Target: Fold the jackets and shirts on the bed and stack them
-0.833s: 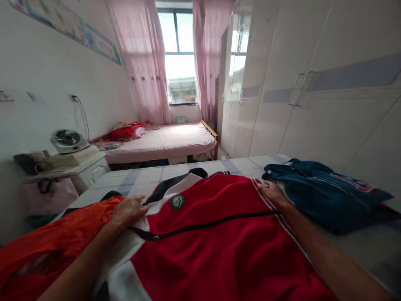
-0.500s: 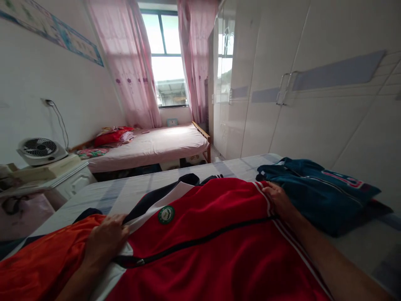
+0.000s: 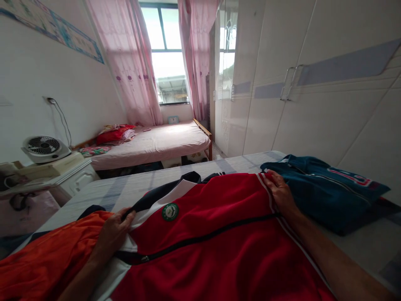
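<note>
A red zip jacket (image 3: 206, 217) with white and navy panels and a round green badge lies spread across the bed in front of me. My left hand (image 3: 115, 230) is closed on its white and navy part near the collar end, at the left. At the far right corner, my right hand (image 3: 279, 193) grips the striped hem, thumb hidden from view. The black zip runs between my hands, its puller near the left one. Beside my left forearm lies an orange garment (image 3: 59, 246). A folded teal jacket (image 3: 326, 192) rests just right of my right hand.
The garments lie on a bed with a striped pale sheet (image 3: 150, 182). Beyond it stands a second bed with a pink sheet (image 3: 156, 144). White wardrobes (image 3: 269, 117) line the right side. A small fan (image 3: 45, 147) sits on a cabinet at the left.
Both hands keep their hold on the red jacket, which lies almost as before. The view has shifted slightly, and the right hand's fingers sit a little higher at the hem.
</note>
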### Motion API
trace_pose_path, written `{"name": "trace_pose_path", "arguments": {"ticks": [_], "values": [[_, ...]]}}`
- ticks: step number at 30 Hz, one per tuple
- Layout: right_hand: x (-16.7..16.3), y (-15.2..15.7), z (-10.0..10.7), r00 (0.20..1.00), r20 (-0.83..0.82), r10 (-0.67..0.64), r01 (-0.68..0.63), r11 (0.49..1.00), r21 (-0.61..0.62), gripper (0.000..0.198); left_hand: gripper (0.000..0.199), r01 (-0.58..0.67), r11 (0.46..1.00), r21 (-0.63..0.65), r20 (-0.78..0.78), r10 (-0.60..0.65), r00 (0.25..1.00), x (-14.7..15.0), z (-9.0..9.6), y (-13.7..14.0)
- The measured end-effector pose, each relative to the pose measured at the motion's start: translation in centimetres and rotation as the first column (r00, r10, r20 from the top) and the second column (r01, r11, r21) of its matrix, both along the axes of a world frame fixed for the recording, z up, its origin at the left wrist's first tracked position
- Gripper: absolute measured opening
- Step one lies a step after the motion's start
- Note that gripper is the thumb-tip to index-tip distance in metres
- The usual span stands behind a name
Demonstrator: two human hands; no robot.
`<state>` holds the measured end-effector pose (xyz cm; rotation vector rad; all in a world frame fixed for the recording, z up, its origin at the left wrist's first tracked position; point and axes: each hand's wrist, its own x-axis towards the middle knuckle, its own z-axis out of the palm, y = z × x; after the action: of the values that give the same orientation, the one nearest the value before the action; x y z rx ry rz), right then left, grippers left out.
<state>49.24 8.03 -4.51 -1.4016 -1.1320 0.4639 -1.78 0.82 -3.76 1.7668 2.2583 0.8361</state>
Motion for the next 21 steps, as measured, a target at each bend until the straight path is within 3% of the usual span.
{"name": "trace_pose_path", "arguments": {"ticks": [3, 6, 9, 12, 15, 17, 19, 21], "values": [[-0.1, -0.4, 0.5, 0.976, -0.197, 0.088, -0.105, 0.992, -0.077, 0.034, 0.045, 0.008, 0.997, 0.075, 0.166, -0.021, 0.986, -0.4, 0.1, 0.1], [0.0, -0.6, 0.5, 0.897, -0.395, 0.199, -0.279, 0.947, -0.158, 0.031, 0.041, 0.068, 0.997, 0.035, 0.163, -0.073, 0.984, -0.6, 0.3, 0.7], [0.0, -0.2, 0.0, 0.762, -0.596, 0.255, -0.451, 0.868, -0.205, 0.024, 0.042, 0.106, 0.986, -0.131, 0.205, -0.077, 0.976, -0.2, 1.1, 2.1], [-0.2, 0.3, 0.0, 0.648, -0.725, 0.234, -0.552, 0.8, -0.235, 0.019, 0.046, 0.147, 0.935, -0.323, 0.361, -0.021, 0.932, 0.8, 2.3, 3.5], [-0.2, 0.1, 1.2, 0.666, -0.721, 0.189, -0.508, 0.823, -0.253, 0.019, 0.044, 0.177, 0.907, -0.382, 0.587, 0.09, 0.805, 1.9, 4.0, 4.0], [0.3, -0.5, 3.0, 0.687, -0.699, 0.2, -0.46, 0.864, -0.205, 0.018, 0.046, 0.174, 0.936, -0.307, 0.681, 0.088, 0.727, 2.0, 5.4, 3.7], [1.1, -1.3, 5.1, 0.707, -0.663, 0.245, -0.42, 0.9, -0.116, 0.017, 0.052, 0.175, 0.964, -0.202, 0.712, 0.022, 0.702, 1.4, 6.9, 3.2], [1.9, -1.5, 6.9, 0.742, -0.62, 0.254, -0.383, 0.92, -0.081, 0.014, 0.06, 0.17, 0.976, -0.132, 0.69, -0.033, 0.724, 0.5, 8.3, 2.9]]}}
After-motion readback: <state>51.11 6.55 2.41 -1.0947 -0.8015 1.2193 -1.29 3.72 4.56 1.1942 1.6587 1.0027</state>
